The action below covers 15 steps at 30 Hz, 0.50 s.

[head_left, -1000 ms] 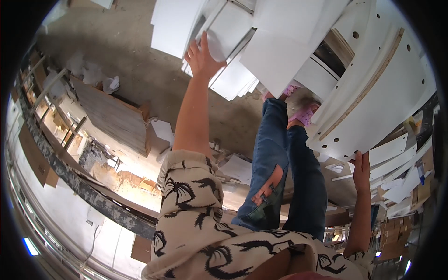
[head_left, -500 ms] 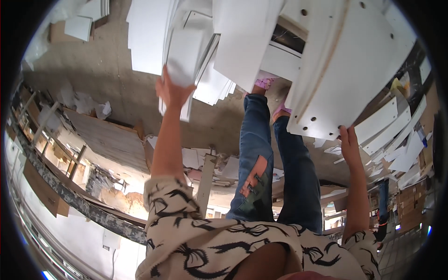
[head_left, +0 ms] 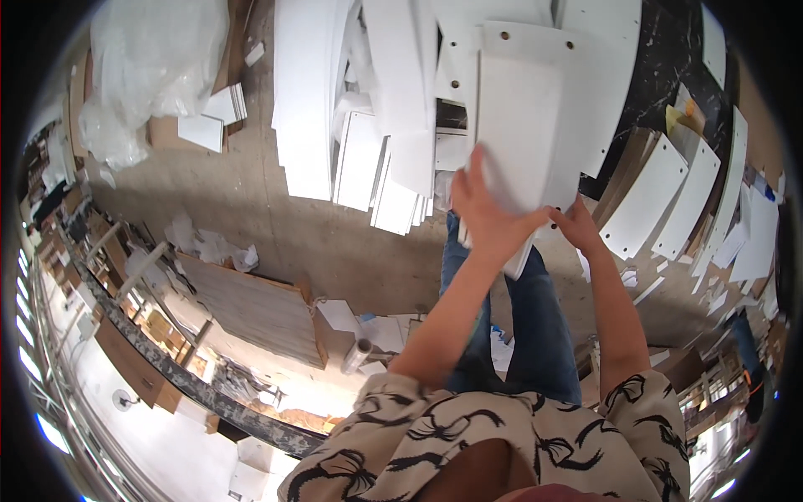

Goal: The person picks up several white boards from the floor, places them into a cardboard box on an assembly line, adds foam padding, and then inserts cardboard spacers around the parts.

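A narrow plain white panel (head_left: 519, 109) lies over a wider white panel with dark holes (head_left: 539, 35). Across the near end of the narrow panel my left hand (head_left: 489, 217) is closed, fingers along its left edge and thumb at the right; whether it holds one panel or a thin stack I cannot tell. My right hand (head_left: 579, 227) pinches the near right corner of the holed panel, close beside my left thumb. The undersides of both panels and some fingertips are hidden.
Stacks of long white panels (head_left: 309, 109) and shorter white boards (head_left: 358, 159) stand left of my hands. White holed strips (head_left: 644, 205) lean at the right. Clear plastic sheeting (head_left: 155, 58) lies far left, and a grey wooden board (head_left: 251, 305) rests at lower left.
My left hand has moved right with the narrow white panel, from over the left stacks onto the holed panel. My right hand has shifted left, and the hands are now close together.
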Each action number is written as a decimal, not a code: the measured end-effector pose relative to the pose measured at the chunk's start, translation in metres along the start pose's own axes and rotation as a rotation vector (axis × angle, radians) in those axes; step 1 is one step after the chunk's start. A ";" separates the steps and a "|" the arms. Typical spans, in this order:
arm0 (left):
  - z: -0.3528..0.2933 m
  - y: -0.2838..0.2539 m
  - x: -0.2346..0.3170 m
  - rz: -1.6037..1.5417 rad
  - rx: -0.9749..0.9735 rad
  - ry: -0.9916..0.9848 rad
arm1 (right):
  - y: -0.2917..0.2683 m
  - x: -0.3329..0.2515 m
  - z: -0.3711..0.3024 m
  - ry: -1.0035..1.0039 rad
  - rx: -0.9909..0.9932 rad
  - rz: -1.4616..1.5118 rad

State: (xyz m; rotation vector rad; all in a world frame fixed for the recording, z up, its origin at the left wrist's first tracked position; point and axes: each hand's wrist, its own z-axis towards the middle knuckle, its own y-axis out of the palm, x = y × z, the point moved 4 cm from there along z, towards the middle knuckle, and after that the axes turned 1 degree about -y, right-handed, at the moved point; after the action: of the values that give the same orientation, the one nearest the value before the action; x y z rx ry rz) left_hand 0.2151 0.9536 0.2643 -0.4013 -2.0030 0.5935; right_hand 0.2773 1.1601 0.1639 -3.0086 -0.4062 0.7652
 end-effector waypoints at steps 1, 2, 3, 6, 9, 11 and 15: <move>0.008 0.022 0.011 0.055 0.017 -0.049 | -0.005 0.004 -0.002 0.000 0.013 0.011; 0.016 0.040 0.019 0.064 0.008 -0.037 | -0.009 0.002 -0.001 -0.190 0.087 -0.211; 0.024 0.055 0.022 0.149 0.047 -0.128 | -0.011 -0.001 -0.003 -0.381 0.161 -0.434; 0.035 0.074 0.021 0.309 0.086 -0.156 | -0.017 -0.006 -0.004 -0.421 0.134 -0.375; 0.034 0.079 0.013 0.232 -0.004 -0.114 | -0.027 0.009 -0.005 -0.377 0.127 -0.415; 0.052 0.056 -0.033 0.003 0.186 -0.118 | -0.019 0.012 -0.006 -0.477 0.104 0.027; 0.071 0.047 -0.084 -0.256 -0.151 -0.461 | -0.004 0.095 -0.027 0.156 0.236 0.682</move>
State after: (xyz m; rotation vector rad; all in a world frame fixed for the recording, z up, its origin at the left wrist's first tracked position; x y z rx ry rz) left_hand 0.1938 0.9324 0.1479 -0.0944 -2.5022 0.3978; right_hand 0.3697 1.1894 0.1433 -2.9260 0.6961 0.5243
